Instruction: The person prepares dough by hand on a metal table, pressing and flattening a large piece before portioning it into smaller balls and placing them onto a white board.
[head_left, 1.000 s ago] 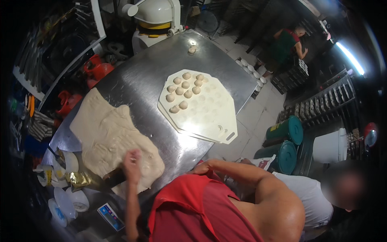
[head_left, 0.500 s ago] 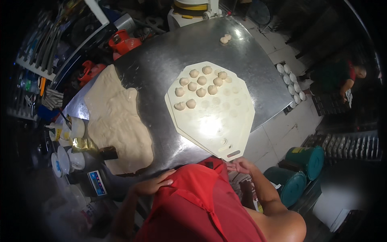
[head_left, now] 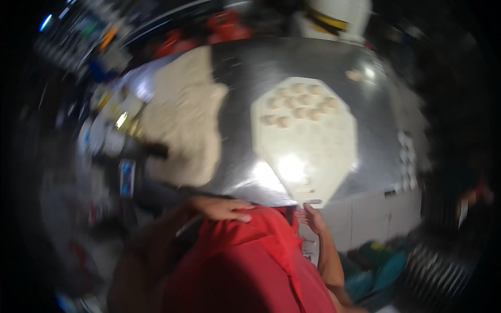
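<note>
Item 1: your L hand [head_left: 223,209], fingers laid out flat on red apron [head_left: 250,235], nothing seen in its grip. Item 2: your R hand [head_left: 315,221], fingers spread, nr slotted corner of octagonal cream board [head_left: 326,151]; contact can't be told, blur. Item 3: said board, on metal surface [head_left: 237,99], R of dough slab [head_left: 182,115]; prob. stiff, fairly light; best held by handle slot [head_left: 312,202] plus opp. edge. Item 4: dough balls [head_left: 299,112], far half of board; prob. soft, tacky, easily dented; cup gently. Item 5: slab, prob. heavy, slack; support w/ both hands.
</note>
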A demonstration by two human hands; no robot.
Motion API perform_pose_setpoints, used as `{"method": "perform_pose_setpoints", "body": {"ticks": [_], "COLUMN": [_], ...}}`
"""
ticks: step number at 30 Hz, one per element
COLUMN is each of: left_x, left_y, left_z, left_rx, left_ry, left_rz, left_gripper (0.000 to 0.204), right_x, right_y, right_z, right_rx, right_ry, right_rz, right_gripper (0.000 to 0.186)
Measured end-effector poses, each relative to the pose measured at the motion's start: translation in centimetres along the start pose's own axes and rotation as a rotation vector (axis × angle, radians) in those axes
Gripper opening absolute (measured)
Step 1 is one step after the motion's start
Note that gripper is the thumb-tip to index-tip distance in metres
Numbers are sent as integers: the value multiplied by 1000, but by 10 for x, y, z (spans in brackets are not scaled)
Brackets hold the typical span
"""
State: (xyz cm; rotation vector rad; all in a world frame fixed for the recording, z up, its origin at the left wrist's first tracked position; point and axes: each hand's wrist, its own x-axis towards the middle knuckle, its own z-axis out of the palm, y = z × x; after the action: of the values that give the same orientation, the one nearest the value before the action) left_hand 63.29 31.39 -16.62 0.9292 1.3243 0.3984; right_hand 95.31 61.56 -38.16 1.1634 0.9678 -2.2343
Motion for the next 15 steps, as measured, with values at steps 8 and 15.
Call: {"method": "perform_pose_setpoints", "body": {"ticks": [8,15], "left_x": [-44,-113], "left_y": [-77,-213], "left_z": [44,58], "left_rx": [40,-243], "left_ry": [590,1105], "left_rz": [-413,-429], "left_gripper": [57,58], "right_x": [-10,64], "right_y": [-143,-185], "right_z": [171,382], "right_rx": [-1050,-1164], "right_ry": [-409,-462], "right_rz": [219,-211], "right_gripper": [52,34]}}
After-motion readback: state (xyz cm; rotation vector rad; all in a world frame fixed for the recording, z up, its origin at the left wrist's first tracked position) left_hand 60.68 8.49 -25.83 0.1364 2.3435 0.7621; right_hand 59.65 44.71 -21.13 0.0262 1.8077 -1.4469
